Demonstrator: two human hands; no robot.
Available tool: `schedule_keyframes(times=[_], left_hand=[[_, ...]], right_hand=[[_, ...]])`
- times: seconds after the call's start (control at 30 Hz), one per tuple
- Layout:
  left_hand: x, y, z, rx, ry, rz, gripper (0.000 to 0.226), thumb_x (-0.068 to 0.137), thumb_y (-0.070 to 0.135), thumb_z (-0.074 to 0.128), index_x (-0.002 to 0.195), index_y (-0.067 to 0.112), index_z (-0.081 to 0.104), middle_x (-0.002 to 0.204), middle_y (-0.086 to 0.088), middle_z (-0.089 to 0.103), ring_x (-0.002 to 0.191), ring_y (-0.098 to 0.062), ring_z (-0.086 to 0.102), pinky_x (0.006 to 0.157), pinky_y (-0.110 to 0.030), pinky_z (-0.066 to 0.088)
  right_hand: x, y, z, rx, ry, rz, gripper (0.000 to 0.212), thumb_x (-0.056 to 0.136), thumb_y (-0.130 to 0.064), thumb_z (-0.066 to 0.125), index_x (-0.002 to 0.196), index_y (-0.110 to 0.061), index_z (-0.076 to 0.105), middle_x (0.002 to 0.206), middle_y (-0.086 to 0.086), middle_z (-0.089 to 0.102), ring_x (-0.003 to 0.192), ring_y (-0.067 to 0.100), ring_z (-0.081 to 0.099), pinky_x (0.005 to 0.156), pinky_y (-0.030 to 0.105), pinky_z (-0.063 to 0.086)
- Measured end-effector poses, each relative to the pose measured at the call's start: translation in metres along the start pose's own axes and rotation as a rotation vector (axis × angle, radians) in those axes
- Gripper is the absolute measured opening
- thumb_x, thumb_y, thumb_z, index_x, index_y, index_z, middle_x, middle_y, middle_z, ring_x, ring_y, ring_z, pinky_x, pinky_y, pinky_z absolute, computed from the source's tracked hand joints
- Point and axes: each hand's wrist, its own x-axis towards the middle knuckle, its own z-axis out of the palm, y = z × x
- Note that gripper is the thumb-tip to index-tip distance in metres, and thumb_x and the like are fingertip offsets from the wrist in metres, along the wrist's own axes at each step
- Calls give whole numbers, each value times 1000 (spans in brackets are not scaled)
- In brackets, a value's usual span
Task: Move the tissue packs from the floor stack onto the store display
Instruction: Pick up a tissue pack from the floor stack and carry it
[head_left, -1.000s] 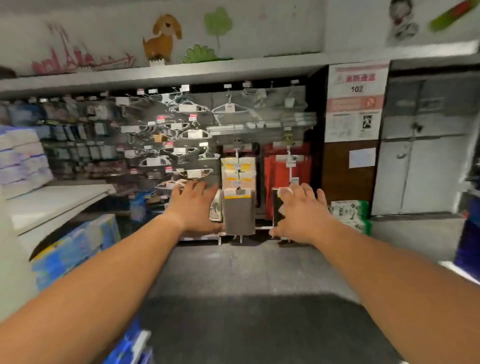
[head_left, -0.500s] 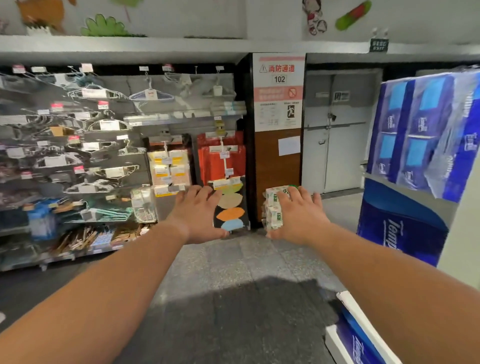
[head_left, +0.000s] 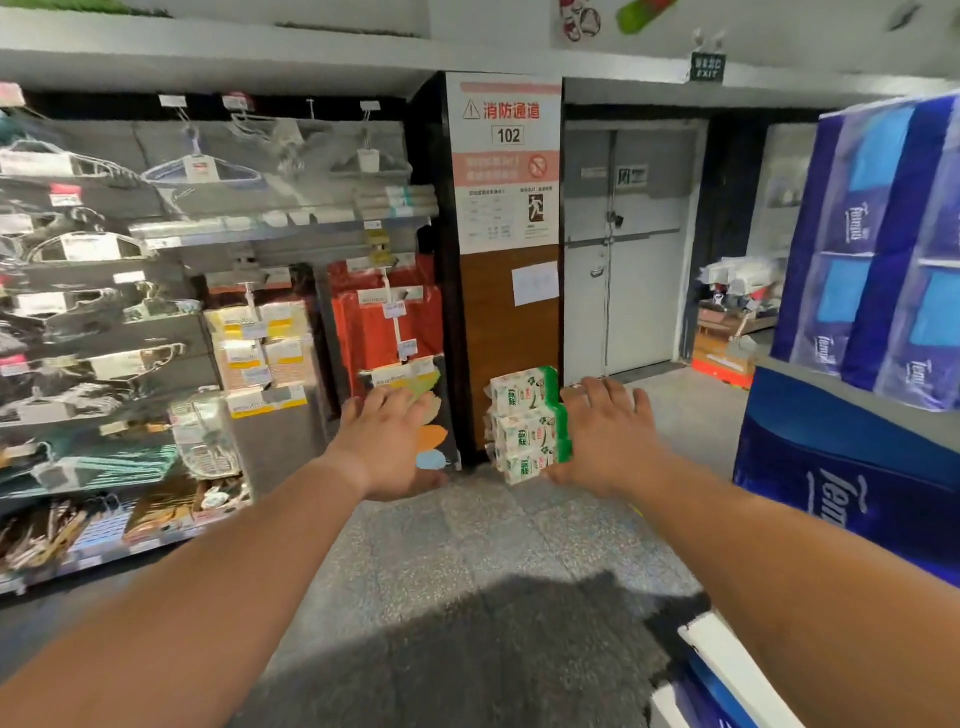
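A stack of green-and-white tissue packs (head_left: 524, 423) stands on the floor at the foot of a brown pillar (head_left: 511, 322). My left hand (head_left: 389, 441) and my right hand (head_left: 608, 436) are stretched out in front of me, palms down, fingers straight, holding nothing. The stack shows between the two hands, and my right hand covers its right edge. It looks farther away than the hands. The store display (head_left: 831, 467) with blue tissue packs (head_left: 883, 249) on top rises at the right.
Shelves of hangers and packaged goods (head_left: 156, 322) line the left side. A grey double door (head_left: 623, 249) is behind the pillar. Boxes (head_left: 727, 332) sit in a passage beyond. A white-and-blue pack (head_left: 727, 670) lies at the lower right. Grey floor (head_left: 467, 571) runs ahead.
The view has swung to the right: the hanger shelves slid left, and the blue display, the door and the floor stack came in. Both hands stay outstretched and open.
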Motion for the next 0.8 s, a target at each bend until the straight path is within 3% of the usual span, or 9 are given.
schedule_keyframes(times=[0.4, 0.57, 0.8], left_hand=[[208, -27, 89, -86, -30, 92, 112, 73, 81, 54, 160, 25, 10, 163, -3, 19, 149, -27, 9, 119, -57, 15], [312, -15, 138, -73, -82, 50, 113, 78, 81, 56, 161, 25, 6, 166, -2, 14, 152, -29, 8, 121, -55, 15], [458, -11, 202, -97, -202, -10, 111, 79, 81, 56, 162, 24, 8, 165, -5, 18, 151, -31, 14, 118, -53, 19]], right_hand=[[175, 35, 116, 22, -86, 81, 111, 74, -76, 62, 156, -23, 10, 164, 13, 13, 151, 36, 9, 121, 59, 6], [258, 77, 176, -18, -20, 111, 106, 72, -84, 53, 152, -23, 21, 159, 9, 27, 147, 32, 22, 118, 54, 19], [388, 138, 248, 61, -189, 192, 105, 73, -80, 60, 153, -23, 23, 157, 9, 28, 146, 32, 21, 119, 56, 17]])
